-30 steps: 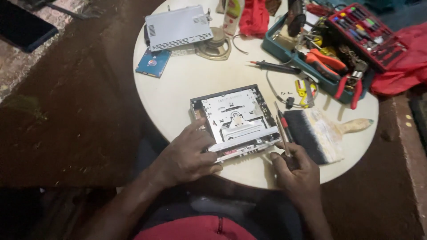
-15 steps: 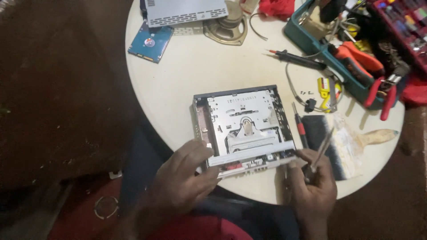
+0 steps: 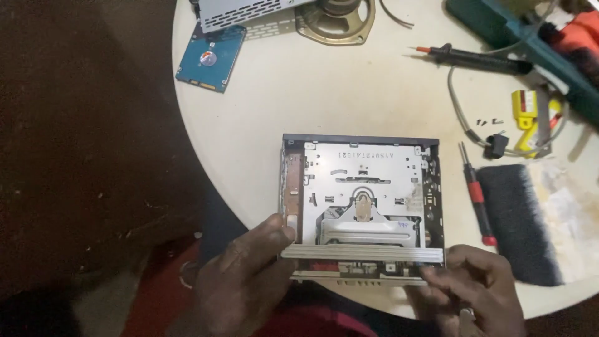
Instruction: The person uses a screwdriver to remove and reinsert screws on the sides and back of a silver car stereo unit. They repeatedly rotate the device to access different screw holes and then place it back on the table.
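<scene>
The opened grey metal disc drive (image 3: pixel 362 209) lies at the near edge of the round white worktop (image 3: pixel 324 100). The left hand (image 3: pixel 243 281) grips its near-left corner; the right hand (image 3: pixel 468 287) pinches its near-right corner. A red-handled screwdriver (image 3: pixel 477 193) lies just right.
</scene>
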